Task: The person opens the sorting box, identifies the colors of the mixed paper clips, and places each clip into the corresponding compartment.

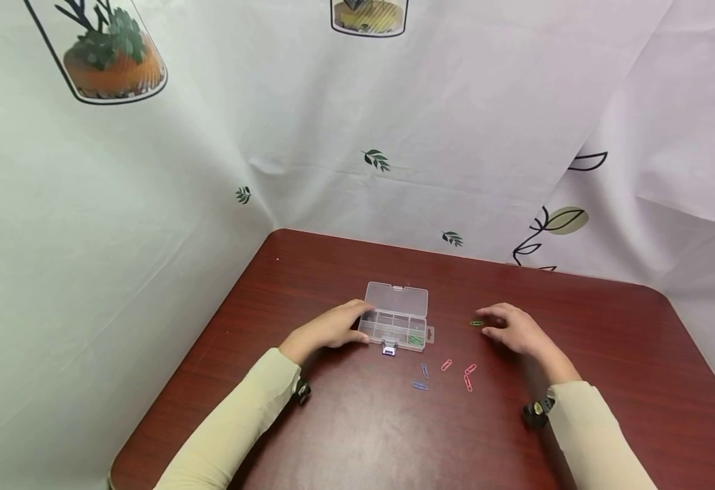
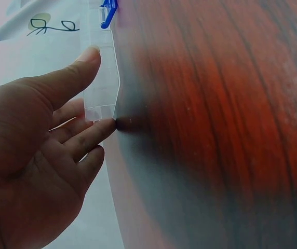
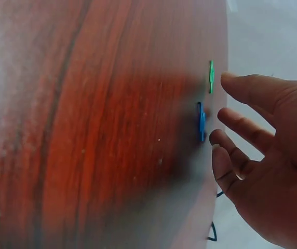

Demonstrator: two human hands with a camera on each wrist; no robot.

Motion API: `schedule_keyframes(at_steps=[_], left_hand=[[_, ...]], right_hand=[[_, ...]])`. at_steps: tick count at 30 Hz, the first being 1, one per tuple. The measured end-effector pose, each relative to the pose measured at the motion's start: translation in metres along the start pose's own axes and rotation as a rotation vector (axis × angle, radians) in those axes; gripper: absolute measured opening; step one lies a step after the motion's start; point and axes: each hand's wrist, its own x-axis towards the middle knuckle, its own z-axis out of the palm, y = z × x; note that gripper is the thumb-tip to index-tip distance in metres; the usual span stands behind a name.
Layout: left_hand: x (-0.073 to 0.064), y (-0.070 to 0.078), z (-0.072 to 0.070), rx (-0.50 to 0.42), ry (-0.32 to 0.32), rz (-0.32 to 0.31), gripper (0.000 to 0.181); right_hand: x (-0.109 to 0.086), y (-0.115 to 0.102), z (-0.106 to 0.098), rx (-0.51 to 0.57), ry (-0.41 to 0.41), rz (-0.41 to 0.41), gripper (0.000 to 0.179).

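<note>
One clear compartment case (image 1: 392,331), lid (image 1: 396,299) folded back; one green clip (image 1: 476,323).
My left hand (image 1: 335,326) grips the case's left end; my right hand (image 1: 513,329), fingers parted, hovers beside the clip on the table (image 1: 345,422).

Colouring of a bench-top arrangement. The hinged case (image 1: 396,299) is clear and colourless, its latch (image 2: 108,14) blue. Towards its 4 o'clock corner lie green paper clips (image 1: 416,339). Outside it, a green clip (image 1: 476,323) lies at 3 o'clock, pink-red clips (image 1: 468,383) at 4 o'clock and blue clips (image 1: 420,386) at 5 o'clock. The right wrist view shows blue at 6 o'clock from green. The tabletop (image 1: 345,422) is reddish brown, streaked with dark wood grain. Sleeves (image 1: 228,422) are plain pale cream; wristbands (image 1: 536,413) black. The white cloth (image 1: 486,102) bears small green sprigs, black-outlined motifs at 10 o'clock (orange, grey-green) and 12 o'clock (yellow), and an olive leaf on a black stem at 3 o'clock.
</note>
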Motion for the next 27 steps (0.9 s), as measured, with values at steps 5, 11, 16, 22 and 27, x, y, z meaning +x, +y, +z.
schedule_keyframes(at_steps=[5, 11, 16, 22, 27], left_hand=[[0.000, 0.000, 0.000, -0.005, -0.001, 0.002, 0.066], [0.000, 0.001, -0.001, -0.008, -0.001, 0.005, 0.066], [0.000, 0.002, -0.001, -0.008, -0.004, 0.003, 0.066], [0.000, 0.002, -0.002, -0.008, -0.004, -0.003, 0.066], [0.000, 0.001, 0.000, -0.004, -0.007, -0.009, 0.066]], right_hand=[[0.003, 0.004, 0.003, 0.013, 0.003, 0.011, 0.027], [0.007, 0.008, 0.008, 0.035, 0.020, 0.032, 0.017], [0.010, 0.010, 0.011, 0.042, 0.061, 0.028, 0.009], [0.013, 0.011, 0.014, 0.023, 0.066, 0.053, 0.007], [0.015, 0.012, 0.015, 0.016, 0.002, 0.090, 0.010]])
